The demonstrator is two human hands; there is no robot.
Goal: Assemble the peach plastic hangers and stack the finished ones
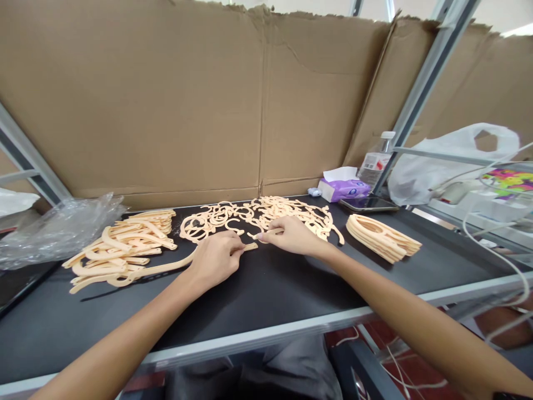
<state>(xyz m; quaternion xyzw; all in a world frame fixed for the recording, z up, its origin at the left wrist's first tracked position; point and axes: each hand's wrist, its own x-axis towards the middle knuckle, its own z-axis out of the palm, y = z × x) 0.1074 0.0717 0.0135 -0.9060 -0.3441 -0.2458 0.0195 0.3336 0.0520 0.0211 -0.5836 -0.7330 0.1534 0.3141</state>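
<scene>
My left hand [216,258] is closed around a long beige plastic strip [166,268], which looks like a hanger arm. One end pokes out past the fingertips, and the other reaches left to a curved piece. Close by, my right hand [291,234] pinches a small curved beige hook [252,236], partly hidden by the fingers. Just behind both hands lies a loose heap of small beige hooks [283,208]. Left of my left hand is a pile of wider curved beige hanger arms [129,239].
A neat stack of beige hanger pieces [377,236] lies at the right. Behind it are a phone [368,204], a purple tissue pack [343,189] and a plastic bottle [377,158]. Crumpled clear plastic [62,228] sits left. A cardboard wall [187,105] closes the back of the black tabletop [287,294].
</scene>
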